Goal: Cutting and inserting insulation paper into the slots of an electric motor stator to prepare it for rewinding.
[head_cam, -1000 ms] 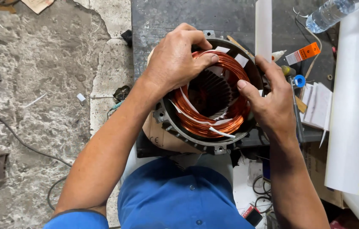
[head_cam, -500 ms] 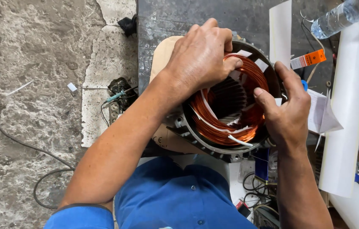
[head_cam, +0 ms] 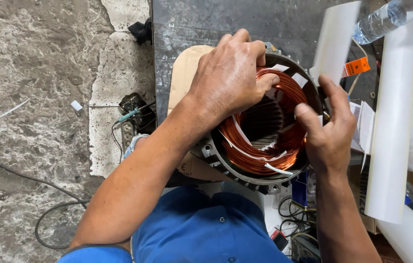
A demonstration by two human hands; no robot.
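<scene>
Since before, my view slid left; my left hand (head_cam: 230, 78) still grips the copper winding (head_cam: 265, 126), right hand (head_cam: 330, 126) pinching its inner edge on the bench (head_cam: 187, 24).

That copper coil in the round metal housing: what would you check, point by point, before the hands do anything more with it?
1. Left hand on the copper coil: ok, it rests on the upper rim.
2. Right hand on the coil: ok, its fingers press the right side.
3. White paper strips tucked between windings: not ok, several stick out.
4. Metal housing sits steady on the dark table: cannot tell.
5. Water bottle apart from the work: ok.
</scene>
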